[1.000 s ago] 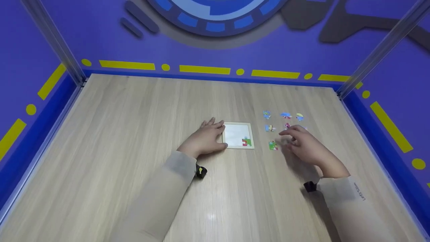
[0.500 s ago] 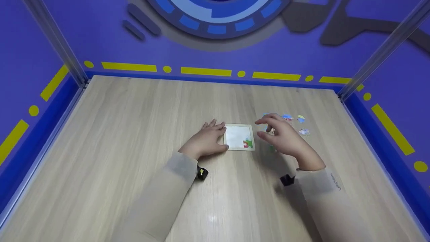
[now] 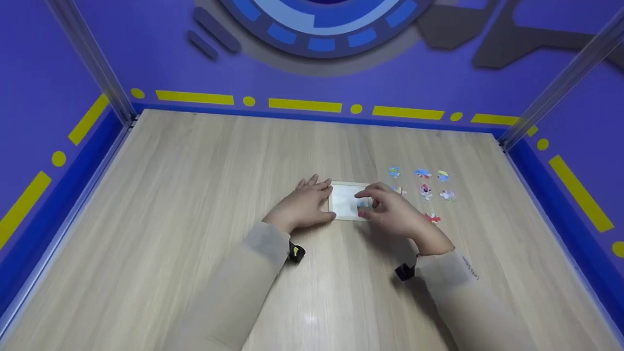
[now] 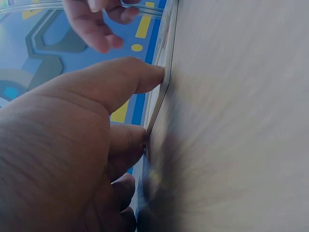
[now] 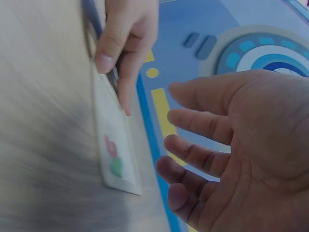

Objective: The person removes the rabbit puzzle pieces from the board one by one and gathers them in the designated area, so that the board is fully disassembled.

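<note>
My left hand [image 3: 302, 207] rests at the left side of a small square puzzle tray [image 3: 345, 219] with a pale rim. In the left wrist view its thumb [image 4: 145, 77] touches the tray's edge, and the other fingers lie against the same side. My right hand [image 3: 395, 214] hovers over the tray's right part. The right wrist view shows its fingers [image 5: 198, 121] apart, with nothing between them. Inside the tray lies a red-and-green jigsaw piece [image 5: 113, 157], partly covered by the right hand in the head view.
Loose jigsaw pieces lie right of the tray: a blue one [image 3: 394, 171], a blue-and-red one [image 3: 422, 173], a yellow-and-blue one [image 3: 442, 175], a red one [image 3: 432, 218] and several others. Purple walls [image 3: 312, 83] enclose the wooden table [image 3: 234, 156].
My right hand has moved left from the loose pieces to over the tray's right part, uncovering pieces behind it. My left hand has stayed at the tray's left side.
</note>
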Demonstrator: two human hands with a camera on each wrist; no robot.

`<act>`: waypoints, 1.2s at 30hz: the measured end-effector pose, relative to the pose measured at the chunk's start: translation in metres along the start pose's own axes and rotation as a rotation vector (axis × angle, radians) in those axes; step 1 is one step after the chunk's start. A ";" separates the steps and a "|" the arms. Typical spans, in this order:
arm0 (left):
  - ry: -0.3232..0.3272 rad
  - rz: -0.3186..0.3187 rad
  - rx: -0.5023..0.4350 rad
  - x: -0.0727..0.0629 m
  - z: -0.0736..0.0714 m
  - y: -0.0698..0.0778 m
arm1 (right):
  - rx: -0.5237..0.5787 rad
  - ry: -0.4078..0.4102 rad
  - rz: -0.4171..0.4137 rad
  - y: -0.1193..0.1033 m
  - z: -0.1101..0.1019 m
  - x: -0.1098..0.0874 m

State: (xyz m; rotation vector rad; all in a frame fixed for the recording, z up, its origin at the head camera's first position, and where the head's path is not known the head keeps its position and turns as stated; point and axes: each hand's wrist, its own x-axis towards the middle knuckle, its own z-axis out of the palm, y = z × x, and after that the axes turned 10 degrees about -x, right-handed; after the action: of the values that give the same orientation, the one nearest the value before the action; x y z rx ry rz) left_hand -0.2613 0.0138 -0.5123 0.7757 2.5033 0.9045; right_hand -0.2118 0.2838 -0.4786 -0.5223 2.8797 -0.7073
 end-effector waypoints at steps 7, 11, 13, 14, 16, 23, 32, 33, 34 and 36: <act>0.006 -0.001 -0.001 -0.001 -0.003 0.001 | -0.123 -0.040 0.001 0.006 0.009 0.005; 0.015 -0.004 -0.003 -0.001 -0.002 0.000 | -0.180 -0.049 0.002 0.008 0.011 0.006; 0.020 -0.003 -0.005 -0.001 -0.001 -0.001 | -0.192 -0.048 0.000 0.008 0.013 0.006; 0.022 -0.003 -0.007 -0.002 0.000 -0.001 | -0.191 -0.049 -0.001 0.009 0.014 0.006; 0.023 -0.003 -0.015 -0.002 0.001 -0.002 | -0.188 -0.049 -0.001 0.009 0.015 0.005; 0.020 -0.001 -0.024 -0.003 0.001 -0.002 | -0.146 -0.043 0.051 0.008 0.018 0.005; 0.008 0.006 -0.010 -0.002 0.001 0.000 | -0.092 -0.044 0.071 0.009 0.015 0.004; 0.008 0.005 -0.012 -0.002 0.001 0.001 | -0.091 -0.045 0.071 0.010 0.015 0.004; 0.009 0.005 -0.014 -0.002 0.002 0.000 | -0.091 -0.048 0.073 0.010 0.014 0.004; 0.009 0.006 -0.017 -0.001 0.002 0.000 | -0.091 -0.054 0.077 0.011 0.013 0.004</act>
State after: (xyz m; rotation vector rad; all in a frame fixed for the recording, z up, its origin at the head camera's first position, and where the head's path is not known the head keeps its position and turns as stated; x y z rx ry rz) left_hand -0.2592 0.0138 -0.5133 0.7756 2.4991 0.9317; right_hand -0.2157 0.2858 -0.4956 -0.4318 2.8751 -0.5440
